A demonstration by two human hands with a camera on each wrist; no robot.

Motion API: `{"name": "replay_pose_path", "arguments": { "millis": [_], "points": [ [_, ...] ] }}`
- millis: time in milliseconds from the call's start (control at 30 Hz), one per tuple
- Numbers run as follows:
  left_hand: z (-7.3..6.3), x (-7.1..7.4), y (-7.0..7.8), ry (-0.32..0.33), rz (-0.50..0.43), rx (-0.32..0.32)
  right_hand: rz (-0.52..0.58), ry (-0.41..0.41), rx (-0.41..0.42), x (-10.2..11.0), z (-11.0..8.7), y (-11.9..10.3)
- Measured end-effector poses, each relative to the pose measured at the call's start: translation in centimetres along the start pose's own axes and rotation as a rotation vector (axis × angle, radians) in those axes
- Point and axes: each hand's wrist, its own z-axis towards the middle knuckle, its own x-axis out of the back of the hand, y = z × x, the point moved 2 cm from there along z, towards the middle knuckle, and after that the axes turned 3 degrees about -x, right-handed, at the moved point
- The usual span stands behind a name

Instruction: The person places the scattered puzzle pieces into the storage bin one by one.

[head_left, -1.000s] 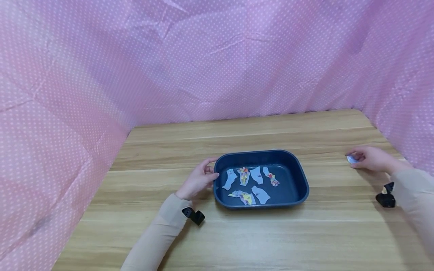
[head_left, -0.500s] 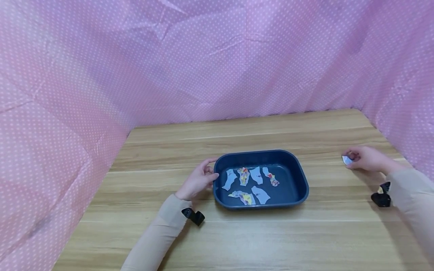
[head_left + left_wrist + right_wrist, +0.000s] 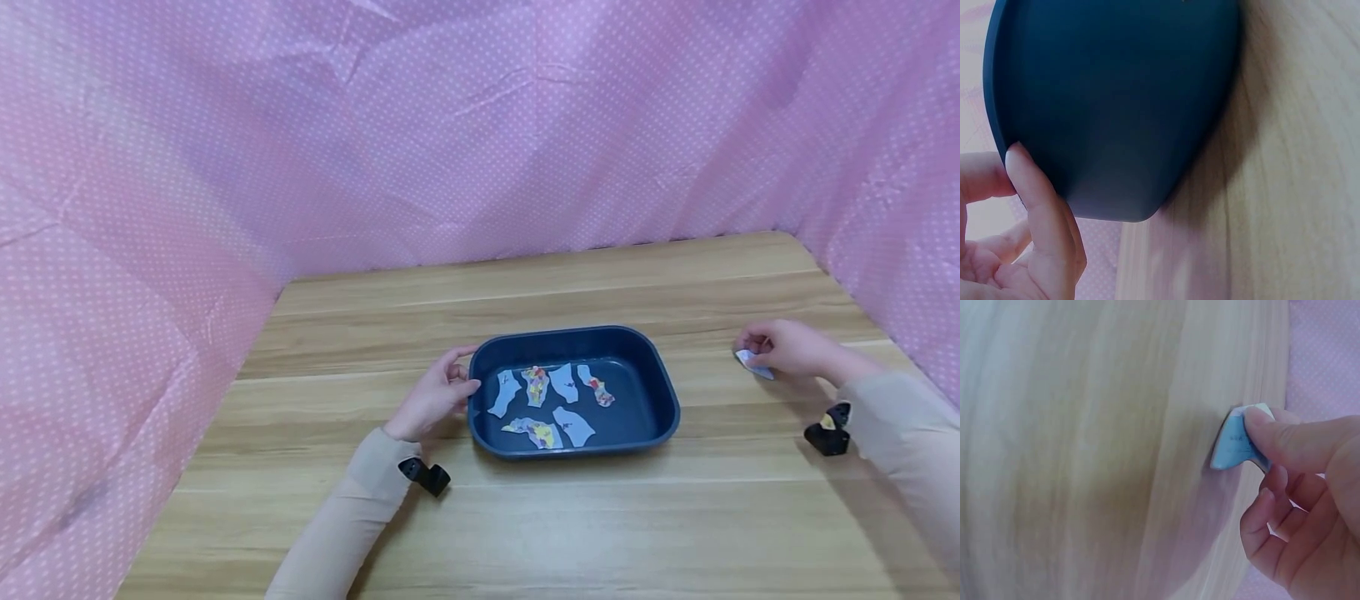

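Note:
My left hand [image 3: 433, 398] grips the left rim of a dark blue rectangular tray [image 3: 670, 414], thumb on the near side and fingers behind it. In the left wrist view the thumb and forefinger pinch that rim [image 3: 991, 100]. Off to the tray's right, my right hand [image 3: 791, 348] holds a small irregular paper piece [image 3: 753, 364] between thumb and fingers. The right wrist view shows this piece [image 3: 1233, 442] as pale blue with small dark marks, close over the table. Inside the tray lie several jagged paper pieces, some plain bluish-white [image 3: 574, 426], others with colourful print [image 3: 536, 386].
The wood-grain table [image 3: 525, 525] carries the tray near its middle. Pink dotted cloth [image 3: 450, 150] hangs behind the table and along both sides. A small black device [image 3: 828, 430] sits at each wrist.
My right hand has moved left toward the tray with the paper piece, which has turned in the fingers. My left hand keeps its hold on the tray; the view has shifted slightly.

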Motion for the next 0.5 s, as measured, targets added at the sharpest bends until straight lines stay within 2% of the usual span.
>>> {"name": "replay_pose_path", "arguments": {
  "millis": [133, 367, 500],
  "points": [
    [-0.1, -0.1, -0.1, 0.001, 0.016, -0.003, 0.016, -0.003, 0.003, -0.1, -0.1, -0.3],
    [-2.1, -0.5, 2.5, -0.005, 0.014, 0.003, 0.11, -0.025, -0.001, -0.2, 0.0, -1.0],
    [-1.5, -0.4, 1.7, -0.021, 0.0, 0.013, 0.167, -0.024, 0.01, -0.1, 0.1, -1.7]
  ]
}}
